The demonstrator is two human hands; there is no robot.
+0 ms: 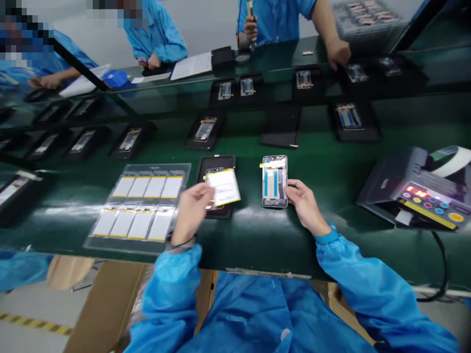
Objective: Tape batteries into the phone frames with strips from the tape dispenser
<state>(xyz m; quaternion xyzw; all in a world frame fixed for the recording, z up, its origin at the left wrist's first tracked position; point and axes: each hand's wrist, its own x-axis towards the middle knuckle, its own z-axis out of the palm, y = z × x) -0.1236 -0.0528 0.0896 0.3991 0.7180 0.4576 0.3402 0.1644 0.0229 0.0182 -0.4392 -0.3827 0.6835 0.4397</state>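
My left hand (pixel 191 211) is closed on a flat white battery with a yellow edge (pixel 223 187), held just above a phone frame in a black holder (pixel 217 164). My right hand (pixel 305 206) grips the lower right corner of a bare silver phone frame (pixel 274 180) with blue strips inside, lying on the green belt (pixel 331 171). Left of my left hand lies a clear tray (pixel 184 169) with several white batteries in two rows.
A grey label dispenser with lit buttons (pixel 419 189) stands at the right, its cable trailing off the edge. Black holders with phone frames (pixel 204 130) line the belt further back. Other people in blue coats work across the belt. Cardboard boxes (pixel 106 304) sit below.
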